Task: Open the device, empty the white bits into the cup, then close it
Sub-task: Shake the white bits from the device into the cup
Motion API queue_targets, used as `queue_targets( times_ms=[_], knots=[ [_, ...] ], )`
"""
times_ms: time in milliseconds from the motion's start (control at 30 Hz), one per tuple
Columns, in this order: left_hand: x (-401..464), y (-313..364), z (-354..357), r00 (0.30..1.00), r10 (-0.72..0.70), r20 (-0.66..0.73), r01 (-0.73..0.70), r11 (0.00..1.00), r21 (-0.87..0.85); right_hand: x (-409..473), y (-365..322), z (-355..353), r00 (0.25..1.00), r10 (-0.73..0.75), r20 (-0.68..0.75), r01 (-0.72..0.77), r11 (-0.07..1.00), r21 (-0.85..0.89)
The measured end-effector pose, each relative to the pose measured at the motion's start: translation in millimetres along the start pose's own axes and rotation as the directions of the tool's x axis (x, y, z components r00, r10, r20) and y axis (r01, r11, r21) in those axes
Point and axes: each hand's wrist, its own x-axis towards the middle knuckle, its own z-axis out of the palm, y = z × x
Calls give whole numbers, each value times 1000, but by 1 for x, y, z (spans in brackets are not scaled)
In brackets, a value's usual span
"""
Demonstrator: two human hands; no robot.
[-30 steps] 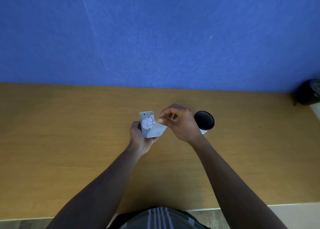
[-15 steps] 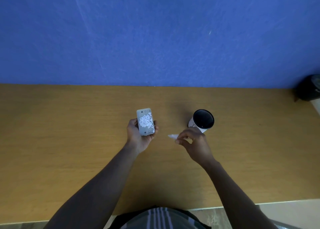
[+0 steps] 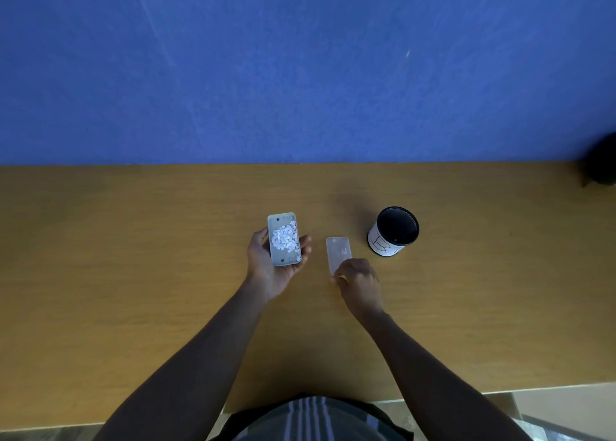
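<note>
Head view: left hand (image 3: 270, 267) cups open grey device (image 3: 284, 239) heaped with white bits (image 3: 284, 238); right hand (image 3: 358, 282) fingers pinch clear lid (image 3: 339, 253) lying flat on table (image 3: 133, 257), near black cup (image 3: 394, 231)

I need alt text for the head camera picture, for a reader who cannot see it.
A left hand holds an open device full of white bits above a wooden table. The right hand touches the removed cover lying on the table, beside a black cup.
</note>
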Motion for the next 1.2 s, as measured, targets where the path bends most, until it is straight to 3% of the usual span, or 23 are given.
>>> queue_targets(
  times_ms=[133,233,300,367,467,633,833,1200],
  knots=[
    [1,-1,-1,1000,-5,-1,5,1000,4,-7,7,6,999,17,-46,-16,999,38],
    [1,-1,-1,1000,-4,5,4,1000,13,-15,17,6,976,172,-135,-148,973,175],
    [1,-1,-1,1000,-2,3,2,1000,15,-17,26,4,915,346,-208,-274,910,310],
    [2,-2,0,1000,-2,4,2,1000,19,-16,35,-2,808,533,-250,-386,801,457],
    [2,-3,0,1000,-3,6,3,1000,22,-6,51,-14,694,684,-223,-471,666,579],
    [1,-5,0,1000,-7,20,6,1000,22,16,66,-30,748,655,-111,-436,610,662],
    [-2,-5,0,1000,-6,15,5,999,33,37,76,-34,816,564,-126,-352,659,665],
    [-5,1,4,999,46,-17,-45,998,42,33,52,-41,866,492,-87,-301,653,695]
  ],
)
